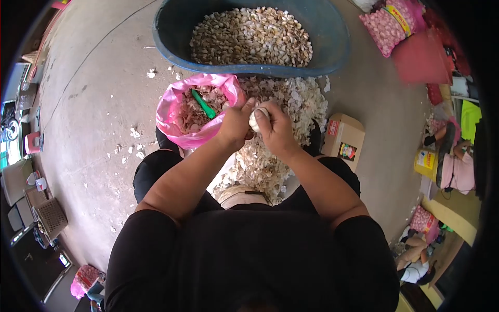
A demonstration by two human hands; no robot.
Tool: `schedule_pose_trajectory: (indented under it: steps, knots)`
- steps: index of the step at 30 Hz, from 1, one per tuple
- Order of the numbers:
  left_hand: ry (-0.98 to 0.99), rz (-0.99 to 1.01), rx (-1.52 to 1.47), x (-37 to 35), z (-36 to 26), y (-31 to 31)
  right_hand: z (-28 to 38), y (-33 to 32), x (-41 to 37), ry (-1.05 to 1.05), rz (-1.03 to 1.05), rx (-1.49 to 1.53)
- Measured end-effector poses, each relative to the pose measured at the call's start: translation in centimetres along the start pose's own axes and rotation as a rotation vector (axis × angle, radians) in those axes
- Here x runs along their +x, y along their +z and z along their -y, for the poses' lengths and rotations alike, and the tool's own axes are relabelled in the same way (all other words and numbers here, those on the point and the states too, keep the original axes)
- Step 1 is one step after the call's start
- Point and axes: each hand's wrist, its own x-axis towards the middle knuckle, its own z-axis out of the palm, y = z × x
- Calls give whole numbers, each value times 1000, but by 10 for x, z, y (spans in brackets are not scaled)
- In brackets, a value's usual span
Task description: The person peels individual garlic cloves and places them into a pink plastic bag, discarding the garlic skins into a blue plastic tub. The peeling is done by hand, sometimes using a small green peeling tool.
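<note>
Between my two hands is a pale garlic bulb (254, 120), with papery skin showing white. My right hand (276, 129) is closed around it, thumb pressed on its near side. My left hand (235, 126) is curled shut right beside the bulb, thumb toward it; what its fingers hold is hidden. Under my left wrist stands an open pink plastic bag (169, 120) with garlic bulbs and loose skins inside. A green handle-like object (203, 104) lies on top of them. Garlic skins (304, 101) are heaped below and around my hands, between my legs.
Ahead stands a large blue tub (332, 44) with many separated garlic cloves (252, 36). A cardboard box (345, 132) sits right of my knee. Full pink garlic sacks (387, 26) and a red stool-like object (421, 57) are far right. Other people (457, 169) sit along the right side.
</note>
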Motion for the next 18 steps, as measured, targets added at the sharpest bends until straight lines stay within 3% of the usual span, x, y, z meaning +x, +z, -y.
schedule_pose_trajectory:
  steps: [4,7,9,12,14,17,18]
  knots:
    - [-8,-17,110,1,6,-10,5,0,1,-49,-54,-174]
    - [53,1,99,-8,6,4,0,-3,4,103,57,-370]
    - [78,22,158,-2,12,-2,-1,-2,6,90,65,-321]
    - [31,121,-57,-3,4,-5,-3,0,13,65,9,-65]
    - [49,38,11,0,3,-2,-5,0,14,3,-11,-37]
    - [-79,145,-52,6,-6,-9,3,-5,21,435,-27,319]
    - [101,149,132,11,-1,-9,3,-8,22,542,-38,413]
